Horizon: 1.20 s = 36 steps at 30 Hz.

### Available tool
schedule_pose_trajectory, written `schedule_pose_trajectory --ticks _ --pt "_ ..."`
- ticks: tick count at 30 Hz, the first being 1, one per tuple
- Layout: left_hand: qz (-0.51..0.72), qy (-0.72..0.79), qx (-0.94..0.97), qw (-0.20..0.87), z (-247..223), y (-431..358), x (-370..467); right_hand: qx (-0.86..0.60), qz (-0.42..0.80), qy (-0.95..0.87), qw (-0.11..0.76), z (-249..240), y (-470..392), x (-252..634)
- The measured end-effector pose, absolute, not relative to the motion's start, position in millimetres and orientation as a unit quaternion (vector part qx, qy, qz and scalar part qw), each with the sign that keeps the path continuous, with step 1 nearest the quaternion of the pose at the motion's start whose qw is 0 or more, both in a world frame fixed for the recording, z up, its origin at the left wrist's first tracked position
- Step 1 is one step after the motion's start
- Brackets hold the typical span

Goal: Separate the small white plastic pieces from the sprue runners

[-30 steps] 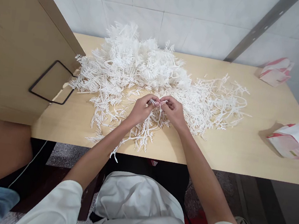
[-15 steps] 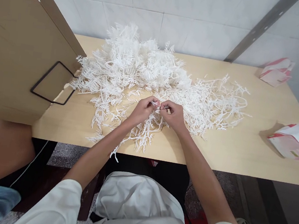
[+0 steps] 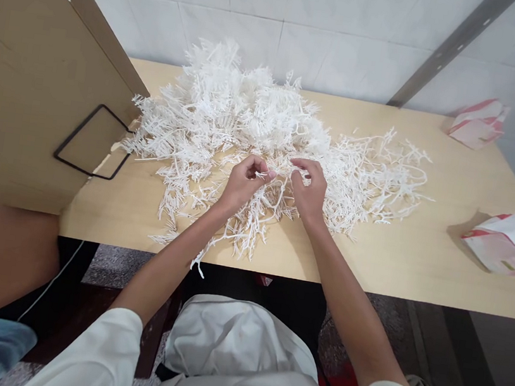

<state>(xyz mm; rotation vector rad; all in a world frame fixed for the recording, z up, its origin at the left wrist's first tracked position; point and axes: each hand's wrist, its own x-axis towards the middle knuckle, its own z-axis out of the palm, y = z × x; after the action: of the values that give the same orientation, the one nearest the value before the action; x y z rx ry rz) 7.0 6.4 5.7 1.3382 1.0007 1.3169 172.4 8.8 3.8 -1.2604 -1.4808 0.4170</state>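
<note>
Pinching a few fine white sprigs between thumb and fingertips, the left hand works at the near side of the heap of branched, plastic-looking strands. Just beside it, also at the heap's near side, the right hand has thumb and forefinger apart, with nothing visible between them. For such thin stems, a light pinch close to the fork would likely serve best, one hand steadying while the other's fingertips stay free; a full fist could drag in neighbouring strands. One loose strand trails toward the person from the heap, past the tabletop's edge, and might snag on the left forearm. Left of the heap stands a cardboard panel with a black wire loop; well right of it sit two red-and-white paper bags.
</note>
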Motion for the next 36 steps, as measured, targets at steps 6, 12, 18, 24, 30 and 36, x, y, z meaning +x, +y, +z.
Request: schedule_pose_trajectory --ticks 6,12,18,24,30,36 --pt "0.548 0.383 0.548 0.502 5 8 6 -0.49 0.223 -0.646 0.541 6 5 172" --pt "0.519 0.388 0.596 0.474 5 8 7 -0.464 0.322 -0.68 0.467 1 5 164" --pt "0.514 0.395 0.637 0.416 7 1 9 -0.457 0.24 -0.709 0.481 -2 4 165" --pt "0.523 0.418 0.624 0.403 7 -2 8 -0.463 0.175 -0.723 0.481 -1 -1 163" --pt "0.501 0.414 0.657 0.383 4 3 6 -0.461 0.228 -0.689 0.511 4 0 165" --pt "0.459 0.433 0.703 0.329 3 5 4 -0.461 0.258 -0.692 0.492 1 1 166"
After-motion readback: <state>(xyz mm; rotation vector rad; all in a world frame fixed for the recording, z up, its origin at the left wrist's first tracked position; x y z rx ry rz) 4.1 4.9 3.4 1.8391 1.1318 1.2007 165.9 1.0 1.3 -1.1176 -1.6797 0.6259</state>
